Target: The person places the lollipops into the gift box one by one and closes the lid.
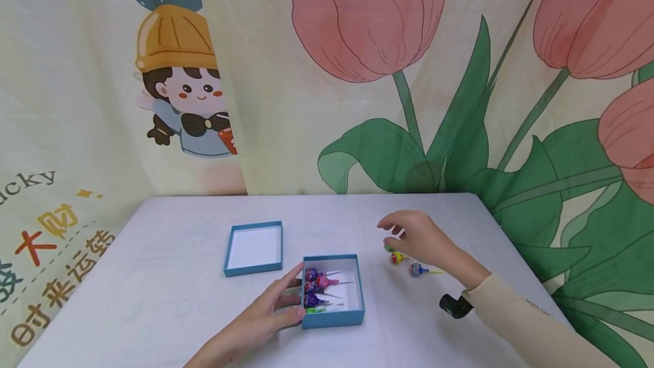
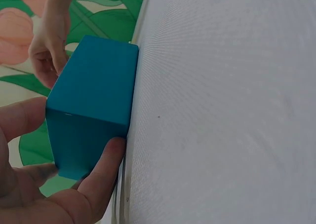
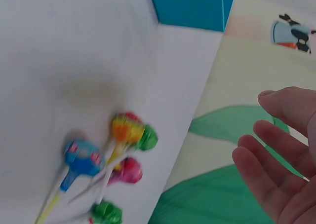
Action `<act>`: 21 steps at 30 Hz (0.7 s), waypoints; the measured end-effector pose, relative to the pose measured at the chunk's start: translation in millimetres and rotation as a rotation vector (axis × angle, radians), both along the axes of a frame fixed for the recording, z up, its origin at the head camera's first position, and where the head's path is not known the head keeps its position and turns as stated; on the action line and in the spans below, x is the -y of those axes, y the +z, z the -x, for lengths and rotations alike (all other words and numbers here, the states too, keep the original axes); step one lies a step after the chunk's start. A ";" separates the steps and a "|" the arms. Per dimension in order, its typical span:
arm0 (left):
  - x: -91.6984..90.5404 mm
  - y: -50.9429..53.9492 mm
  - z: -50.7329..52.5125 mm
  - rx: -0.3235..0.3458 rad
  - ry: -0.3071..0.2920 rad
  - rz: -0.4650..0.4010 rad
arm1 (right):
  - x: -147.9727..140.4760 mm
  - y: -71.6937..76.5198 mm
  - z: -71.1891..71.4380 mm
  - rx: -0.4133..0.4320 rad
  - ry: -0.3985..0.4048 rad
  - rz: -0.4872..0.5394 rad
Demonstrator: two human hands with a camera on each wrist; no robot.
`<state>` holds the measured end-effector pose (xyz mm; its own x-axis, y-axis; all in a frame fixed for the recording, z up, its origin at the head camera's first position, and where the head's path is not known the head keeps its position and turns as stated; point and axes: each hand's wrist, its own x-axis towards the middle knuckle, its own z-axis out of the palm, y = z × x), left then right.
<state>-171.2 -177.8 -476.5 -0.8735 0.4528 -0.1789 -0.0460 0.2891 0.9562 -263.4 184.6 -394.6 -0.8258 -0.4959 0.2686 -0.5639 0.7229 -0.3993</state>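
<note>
A blue open box (image 1: pixel 333 319) stands on the table with several wrapped lollipops (image 1: pixel 323 283) inside, purple, red and green, along its left wall. My left hand (image 1: pixel 265 308) rests against the box's left side. Its thumb lies at the near corner, and in the left wrist view its fingertips (image 2: pixel 116 147) touch the blue wall. To the right of the box, my right hand (image 1: pixel 421 240) hovers with loosely bent fingers and nothing in them. Under and beside it lie loose lollipops: a blue one (image 3: pixel 83 157), a yellow one (image 3: pixel 126 129), a pink one (image 3: pixel 131 170) and green ones (image 3: pixel 107 213).
A shallow blue lid (image 1: pixel 254 247) with a white inside lies on the white table (image 1: pixel 153 254), left of and behind the box. A black wrist camera (image 1: pixel 455 305) sits under the right sleeve. A printed curtain (image 1: pixel 271 72) hangs behind the table.
</note>
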 end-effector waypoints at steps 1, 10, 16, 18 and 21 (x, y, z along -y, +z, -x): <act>0.0 0.1 0.0 0.002 -0.001 -0.001 | -5.9 -0.2 1.5 0.000 -0.009 0.003; -0.1 -0.7 -0.1 0.010 0.000 -0.004 | -55.5 -16.2 14.1 0.017 -0.122 -0.011; 0.1 -0.8 -0.3 0.006 0.001 -0.005 | -75.1 -30.9 21.4 0.100 -0.203 -0.009; -0.1 -0.4 -0.5 0.007 0.000 -0.006 | -80.7 -36.1 23.3 0.120 -0.215 -0.004; -0.6 0.6 -0.5 0.010 0.000 -0.009 | -88.2 -44.2 25.8 0.147 -0.244 0.002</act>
<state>-170.7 -177.1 -475.9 -0.8716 0.4545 -0.1834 -0.0551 0.2810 0.9581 -289.2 272.8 -438.8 -0.9509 -0.2769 0.1382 -0.3091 0.8294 -0.4653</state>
